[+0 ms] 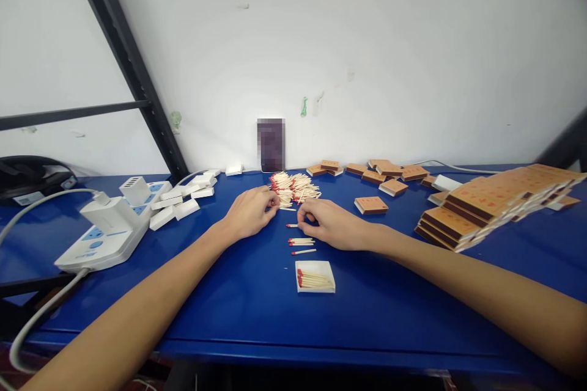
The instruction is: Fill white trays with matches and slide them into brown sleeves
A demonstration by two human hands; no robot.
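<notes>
My left hand (251,212) is at the left edge of a heap of red-tipped matches (298,186), its fingers closed together. A pale match (288,209) sticks out to the right from its fingertips; its head does not show. My right hand (332,224) pinches the plain end of another match (291,226) just above the blue table, red head pointing left. Several loose matches (301,242) lie below it in a rough row. Nearer me, a white matchbox tray (328,270) holds several matches with their heads to the left.
Brown matchbox sleeves (370,205) lie scattered at the back right beside a large stacked pile (495,195). White trays (177,204) lie at the left near a power strip (107,238) with plugs and cables. A blurred dark panel (271,145) leans against the wall.
</notes>
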